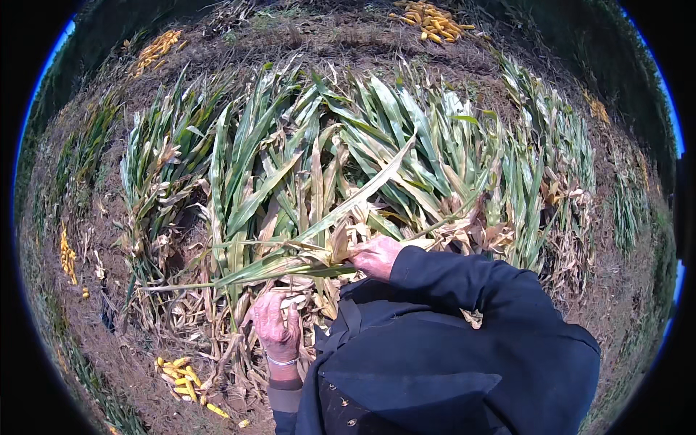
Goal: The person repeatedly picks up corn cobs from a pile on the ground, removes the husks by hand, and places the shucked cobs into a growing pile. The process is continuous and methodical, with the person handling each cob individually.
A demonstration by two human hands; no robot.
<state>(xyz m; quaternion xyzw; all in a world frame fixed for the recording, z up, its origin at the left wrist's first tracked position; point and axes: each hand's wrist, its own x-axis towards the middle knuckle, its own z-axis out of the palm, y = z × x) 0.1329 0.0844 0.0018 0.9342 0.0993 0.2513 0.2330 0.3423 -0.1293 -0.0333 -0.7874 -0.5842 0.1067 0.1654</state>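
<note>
- Corn stalk (pixel 290 264) lies across my front, just above my lap, on top of the heap of cut stalks (pixel 377 159) spread on the ground.
- Right hand (pixel 375 255) is closed around the stalk at the husky end, fingers wrapped over dry husk (pixel 341 243).
- Left hand (pixel 278 324) sits lower, near my left knee, curled on a pale husked piece (pixel 293 301); looks clamped on it, though leaves hide part of the fingers.
- Step in hand, my read: stripping an ear off this stalk, husk being opened at the point where my right hand grips.
- Next move likely calls for holding the stalk firm with the right while the left pulls or twists; needs a clean grip past the loose leaves, which are slippery and tangled.
- Long axis of the stalk runs roughly left-right across the view, slightly tilted; the thin bare end points out to my left, the leafy thick part at my right hand. One long leaf (pixel 362 192) sticks up and away to the right.
- Yellow ears (pixel 185 377) lie in a small pile on the dirt by my left side; more piles (pixel 433 20) farther out.
</note>
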